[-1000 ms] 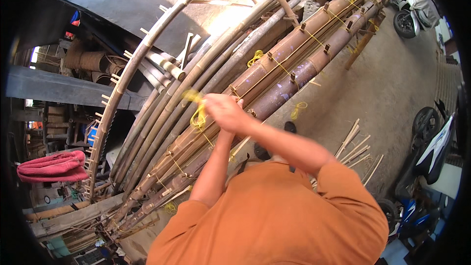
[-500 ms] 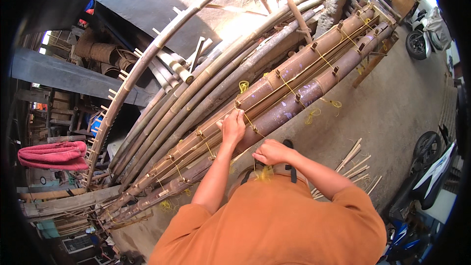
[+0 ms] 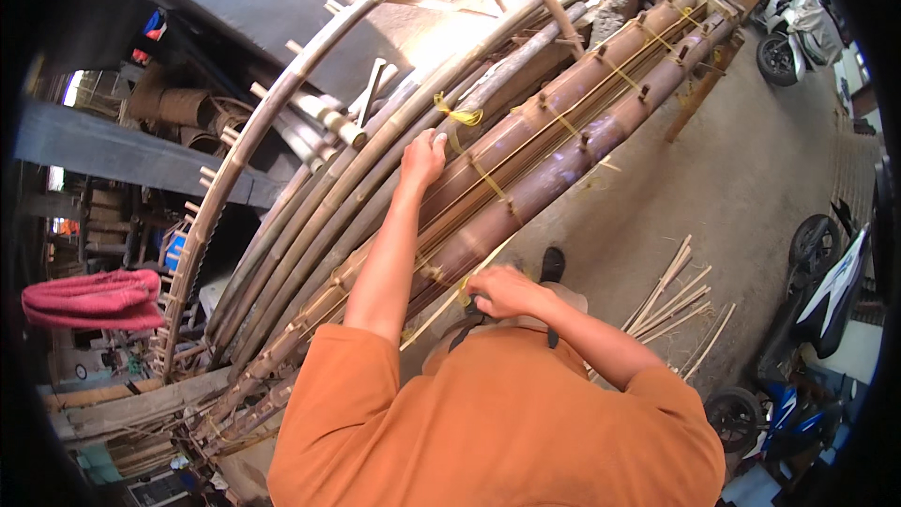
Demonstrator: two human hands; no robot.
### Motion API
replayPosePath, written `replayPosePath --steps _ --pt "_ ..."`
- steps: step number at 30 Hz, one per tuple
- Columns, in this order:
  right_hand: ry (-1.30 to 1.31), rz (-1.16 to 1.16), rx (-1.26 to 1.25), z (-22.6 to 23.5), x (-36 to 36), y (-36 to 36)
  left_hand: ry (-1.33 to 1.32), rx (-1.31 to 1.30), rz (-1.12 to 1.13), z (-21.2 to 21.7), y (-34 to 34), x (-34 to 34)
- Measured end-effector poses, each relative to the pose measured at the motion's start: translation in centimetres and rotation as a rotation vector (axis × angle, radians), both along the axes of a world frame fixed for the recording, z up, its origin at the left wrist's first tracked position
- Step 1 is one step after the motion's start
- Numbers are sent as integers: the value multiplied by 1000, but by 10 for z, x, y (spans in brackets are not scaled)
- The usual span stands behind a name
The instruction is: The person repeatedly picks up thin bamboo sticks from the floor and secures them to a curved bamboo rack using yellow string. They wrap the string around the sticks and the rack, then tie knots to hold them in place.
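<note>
Two long brown bamboo poles (image 3: 563, 99) lie side by side, slanting from lower left to upper right, with short pegs along them and thin bamboo strips (image 3: 526, 160) between. Yellow cord (image 3: 485, 176) crosses them at intervals. My left hand (image 3: 424, 158) is closed at the far pole's outer edge; whatever its fingers hold is hidden. Just beyond it, a loose yellow cord loop (image 3: 460, 115) stands out. My right hand (image 3: 511, 291) is closed near my body, on the near side of the poles, with a yellow cord bunch (image 3: 465, 293) at its fingertips. Close by runs a pale strip (image 3: 432, 324).
More bamboo poles (image 3: 361, 192) are stacked behind, beside a curved pegged pole (image 3: 282, 89). A pink towel (image 3: 92, 300) hangs at the left. Loose bamboo sticks (image 3: 666, 300) lie on the floor at the right, near parked motorbikes (image 3: 831, 291).
My left hand has moved up and left, from over the poles to the far pole's outer edge. My right hand has shifted slightly left with the yellow cord. The view has shifted a little.
</note>
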State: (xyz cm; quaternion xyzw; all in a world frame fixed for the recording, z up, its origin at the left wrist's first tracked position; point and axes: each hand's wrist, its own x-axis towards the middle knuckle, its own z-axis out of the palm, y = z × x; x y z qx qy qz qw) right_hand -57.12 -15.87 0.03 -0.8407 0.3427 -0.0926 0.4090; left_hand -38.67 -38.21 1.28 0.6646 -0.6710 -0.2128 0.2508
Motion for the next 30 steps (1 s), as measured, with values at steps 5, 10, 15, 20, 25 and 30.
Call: replayPosePath --steps 5,10,15,20,25,30 --pt "-822 -477 1271 -20 68 55 -101 41 55 41 117 97" --pt "-1403 -1156 969 5 120 21 -211 174 -13 12 202 84" --pt "-818 -382 -25 155 155 6 -133 -61 43 -47 208 98" --pt "-486 157 -180 128 199 -63 364 -182 24 15 198 55" --pt "481 -283 -179 70 178 -132 100 102 34 -7 197 94" --pt "-844 88 562 138 116 -75 61 -26 142 -35 208 98"
